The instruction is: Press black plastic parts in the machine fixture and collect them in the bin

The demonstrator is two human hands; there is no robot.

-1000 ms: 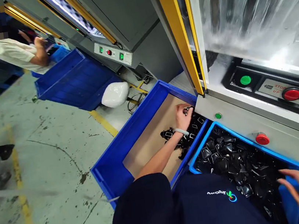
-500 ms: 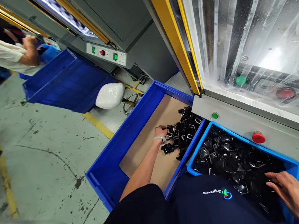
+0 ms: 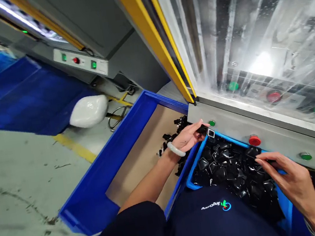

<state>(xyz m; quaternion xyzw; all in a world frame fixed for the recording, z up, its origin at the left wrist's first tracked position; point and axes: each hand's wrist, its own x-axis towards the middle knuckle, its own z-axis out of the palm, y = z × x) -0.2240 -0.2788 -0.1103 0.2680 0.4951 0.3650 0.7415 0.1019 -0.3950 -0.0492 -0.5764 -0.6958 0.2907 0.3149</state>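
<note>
My left hand (image 3: pixel 188 138), with a pale bangle on the wrist, is closed on small black parts (image 3: pixel 207 131) at the corner between the two bins. Below it lies a pile of black parts (image 3: pixel 174 134) in the big blue crate (image 3: pixel 112 155) lined with cardboard. My right hand (image 3: pixel 291 181) reaches into the smaller blue bin (image 3: pixel 198 157) on my lap, which is full of shiny black moulded pieces (image 3: pixel 235 169). Its fingertips pinch one piece at the bin's far side.
A grey press machine with a yellow light-curtain post (image 3: pixel 155 44), clear plastic strip curtain (image 3: pixel 235 29) and red button (image 3: pixel 254 140) and green button (image 3: pixel 211 123) stands right in front. A white-covered stool (image 3: pixel 88 111), another blue crate (image 3: pixel 17 102) and a second machine's control panel (image 3: pixel 81 61) lie to the left.
My left hand lifted black parts from the crate's pile and moved right to the small bin's corner. My right hand moved up into the bin and pinched a piece. The view swung left.
</note>
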